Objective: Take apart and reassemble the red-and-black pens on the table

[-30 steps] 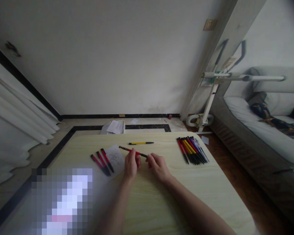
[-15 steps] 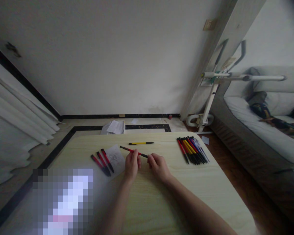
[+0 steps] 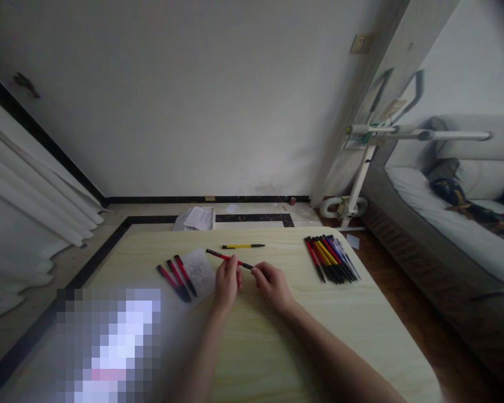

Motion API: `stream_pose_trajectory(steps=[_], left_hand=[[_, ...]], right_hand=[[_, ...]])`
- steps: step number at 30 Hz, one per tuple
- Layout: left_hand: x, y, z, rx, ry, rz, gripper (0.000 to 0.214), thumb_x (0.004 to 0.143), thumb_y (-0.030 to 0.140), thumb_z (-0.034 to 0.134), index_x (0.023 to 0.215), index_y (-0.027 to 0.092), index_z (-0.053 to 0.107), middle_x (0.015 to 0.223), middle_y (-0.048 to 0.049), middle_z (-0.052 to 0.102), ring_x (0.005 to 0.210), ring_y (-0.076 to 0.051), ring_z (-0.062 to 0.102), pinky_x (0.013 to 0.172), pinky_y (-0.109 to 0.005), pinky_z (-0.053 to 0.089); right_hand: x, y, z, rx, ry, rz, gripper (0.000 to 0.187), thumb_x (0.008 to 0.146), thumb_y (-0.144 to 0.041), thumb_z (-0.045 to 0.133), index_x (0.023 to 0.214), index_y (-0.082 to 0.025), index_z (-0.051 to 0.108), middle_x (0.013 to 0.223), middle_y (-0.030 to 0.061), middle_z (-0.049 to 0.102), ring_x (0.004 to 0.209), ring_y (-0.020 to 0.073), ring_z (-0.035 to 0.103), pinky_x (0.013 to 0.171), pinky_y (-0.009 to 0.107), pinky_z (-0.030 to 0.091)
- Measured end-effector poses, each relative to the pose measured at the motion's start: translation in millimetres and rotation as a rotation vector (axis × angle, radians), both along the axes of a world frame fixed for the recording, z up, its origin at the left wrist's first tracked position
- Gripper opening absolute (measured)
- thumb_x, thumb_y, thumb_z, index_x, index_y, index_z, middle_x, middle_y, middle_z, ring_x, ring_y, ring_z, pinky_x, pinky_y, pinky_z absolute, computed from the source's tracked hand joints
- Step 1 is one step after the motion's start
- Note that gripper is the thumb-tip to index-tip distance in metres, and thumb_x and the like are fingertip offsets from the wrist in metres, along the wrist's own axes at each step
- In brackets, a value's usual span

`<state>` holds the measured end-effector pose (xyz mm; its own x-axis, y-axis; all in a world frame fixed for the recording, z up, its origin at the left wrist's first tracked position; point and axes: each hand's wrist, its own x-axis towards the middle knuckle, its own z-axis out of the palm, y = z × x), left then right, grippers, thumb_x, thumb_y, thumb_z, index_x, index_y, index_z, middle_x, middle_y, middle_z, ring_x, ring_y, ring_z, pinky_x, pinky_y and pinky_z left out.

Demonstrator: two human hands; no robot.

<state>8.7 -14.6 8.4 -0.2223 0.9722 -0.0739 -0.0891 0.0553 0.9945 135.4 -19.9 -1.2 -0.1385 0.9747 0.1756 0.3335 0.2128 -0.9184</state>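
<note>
My left hand (image 3: pixel 227 281) is closed around the middle of a red and black pen (image 3: pixel 222 257), which is tilted above the table. At the pen's black lower-right end, my right hand (image 3: pixel 273 285) pinches with thumb and fingertips; the very tip is hidden there. Just beyond my hands lies a yellow and black pen (image 3: pixel 243 246). To the left, three red and black pens (image 3: pixel 177 279) rest side by side, partly over a sheet of paper with a line drawing (image 3: pixel 201 270).
A row of several pens (image 3: pixel 330 258) in red, yellow, blue and white lies on the right of the wooden table (image 3: pixel 277 347). Beyond the far edge a box of papers (image 3: pixel 199 218) stands on the floor. Exercise equipment (image 3: pixel 361 173) and a sofa (image 3: pixel 386 224) are at right.
The view has shifted very slightly. Both hands stay on the red and black pen in nearly the same pose, and the other pens lie where they were.
</note>
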Motion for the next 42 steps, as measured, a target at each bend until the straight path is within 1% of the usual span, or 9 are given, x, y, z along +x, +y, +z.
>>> stream_pose_trajectory(steps=[6, 11, 15, 19, 26, 33, 38, 42], left_hand=[[-0.1, 1.0, -0.9, -0.009, -0.009, 0.006, 0.037, 0.077, 0.048, 0.042, 0.058, 0.017, 0.041, 0.037, 0.0067, 0.038, 0.03, -0.006, 0.035, 0.031, -0.017, 0.027], [-0.2, 0.0, 0.6, -0.018, 0.003, 0.007, 0.038, 0.077, 0.049, 0.042, 0.058, 0.017, 0.042, 0.038, 0.0062, 0.039, 0.032, -0.006, 0.036, 0.032, -0.017, 0.028], [-0.8, -1.0, 0.1, -0.045, 0.002, 0.011, 0.038, 0.077, 0.049, 0.043, 0.057, 0.017, 0.042, 0.038, 0.0059, 0.039, 0.032, -0.007, 0.036, 0.033, -0.017, 0.028], [-1.4, -1.0, -2.9, -0.038, -0.025, 0.041, 0.039, 0.077, 0.048, 0.042, 0.054, 0.017, 0.04, 0.038, 0.0056, 0.039, 0.033, -0.007, 0.036, 0.033, -0.017, 0.028], [-1.0, -1.8, -4.6, -0.038, 0.011, 0.022, 0.039, 0.078, 0.048, 0.041, 0.054, 0.017, 0.041, 0.038, 0.0053, 0.039, 0.033, -0.007, 0.036, 0.034, -0.018, 0.029], [-2.4, -2.7, -1.7, -0.044, -0.048, 0.053, 0.039, 0.076, 0.051, 0.042, 0.057, 0.017, 0.042, 0.038, 0.0056, 0.04, 0.032, -0.007, 0.037, 0.033, -0.018, 0.029], [2.1, 4.4, 1.9, -0.036, -0.032, 0.023, 0.038, 0.075, 0.05, 0.044, 0.057, 0.017, 0.043, 0.038, 0.0055, 0.041, 0.032, -0.008, 0.038, 0.033, -0.019, 0.031], [7.6, 11.3, 2.0, -0.006, -0.035, 0.017, 0.038, 0.076, 0.049, 0.042, 0.055, 0.017, 0.041, 0.037, 0.0055, 0.041, 0.032, -0.008, 0.038, 0.034, -0.019, 0.03]], right_hand=[[-0.8, 1.3, -4.7, -0.002, 0.001, -0.02, 0.023, 0.08, -0.037, 0.047, 0.082, -0.016, 0.056, 0.055, -0.0031, 0.048, 0.049, 0.0097, 0.042, 0.045, 0.02, 0.031], [-0.5, 1.4, -2.8, -0.013, 0.006, -0.006, 0.023, 0.078, -0.038, 0.049, 0.083, -0.017, 0.056, 0.054, -0.004, 0.047, 0.048, 0.0092, 0.039, 0.045, 0.02, 0.031], [0.1, 0.9, 0.9, -0.019, 0.006, -0.003, 0.025, 0.08, -0.039, 0.046, 0.083, -0.017, 0.056, 0.057, -0.0027, 0.049, 0.049, 0.0096, 0.04, 0.046, 0.02, 0.031], [0.6, 0.4, 3.5, -0.037, 0.011, 0.0, 0.027, 0.082, -0.04, 0.042, 0.084, -0.017, 0.055, 0.055, -0.0032, 0.048, 0.048, 0.0096, 0.04, 0.045, 0.02, 0.03], [0.4, -0.2, 6.5, -0.028, -0.028, 0.015, 0.032, 0.084, -0.041, 0.038, 0.077, -0.016, 0.057, 0.058, -0.0014, 0.051, 0.052, 0.0102, 0.043, 0.048, 0.02, 0.032], [0.9, 0.0, 9.6, -0.076, 0.003, 0.046, 0.04, 0.086, -0.044, 0.033, 0.074, -0.015, 0.058, 0.054, -0.0013, 0.051, 0.049, 0.0097, 0.045, 0.048, 0.02, 0.033], [-0.3, -0.7, 6.8, -0.062, 0.045, 0.008, 0.043, 0.086, -0.046, 0.031, 0.068, -0.015, 0.056, 0.051, -0.0012, 0.05, 0.048, 0.0101, 0.045, 0.048, 0.02, 0.034], [-0.6, -0.2, 4.4, -0.057, 0.081, -0.014, 0.041, 0.086, -0.045, 0.033, 0.068, -0.016, 0.054, 0.051, -0.0018, 0.048, 0.047, 0.0099, 0.044, 0.047, 0.02, 0.034]])
